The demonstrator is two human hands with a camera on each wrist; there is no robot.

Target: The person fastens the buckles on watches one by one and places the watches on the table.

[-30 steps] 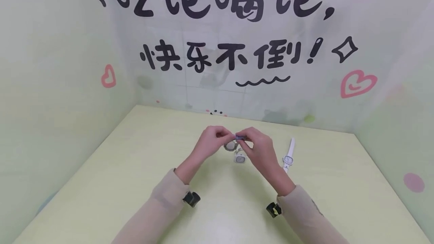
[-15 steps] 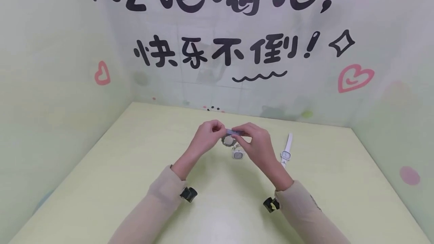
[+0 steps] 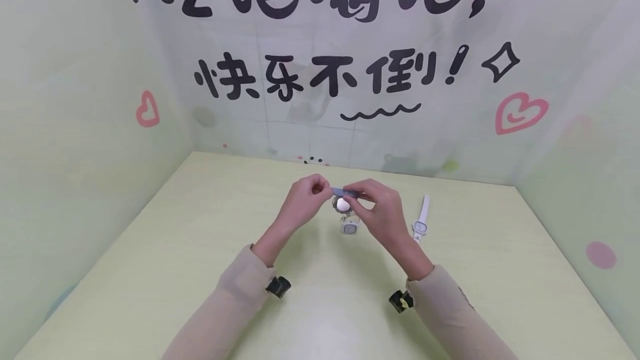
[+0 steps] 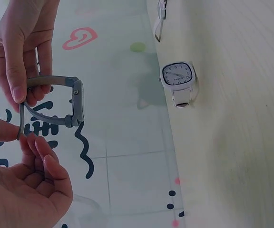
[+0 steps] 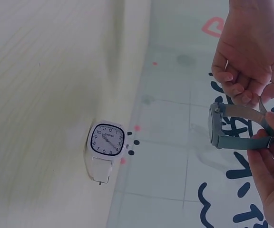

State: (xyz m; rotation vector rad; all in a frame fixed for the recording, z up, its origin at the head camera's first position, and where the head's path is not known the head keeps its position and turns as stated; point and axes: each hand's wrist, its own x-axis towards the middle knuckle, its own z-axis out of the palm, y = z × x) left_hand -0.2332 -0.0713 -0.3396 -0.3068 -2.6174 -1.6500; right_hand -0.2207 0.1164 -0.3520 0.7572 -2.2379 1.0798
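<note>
Above the tabletop (image 3: 200,226), towards its far edge, the blue-grey watch with a looped strap (image 4: 78,102) hangs below both hands, its free strap end (image 3: 338,191) running left to right from the left hand (image 3: 303,203), whose grip pinches the tip, to the right hand (image 3: 380,204), grasping nearer what seems a half-hidden buckle (image 5: 271,139).

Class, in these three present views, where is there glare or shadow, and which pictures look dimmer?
Head view: bright glare on the table near the bottom edge, soft shadows mid-table, a white reflection on the grey-blue wristwatch; left wrist view: dimmer; right wrist view: also dimmer, yet numerals on the white wristwatch are legible.
</note>
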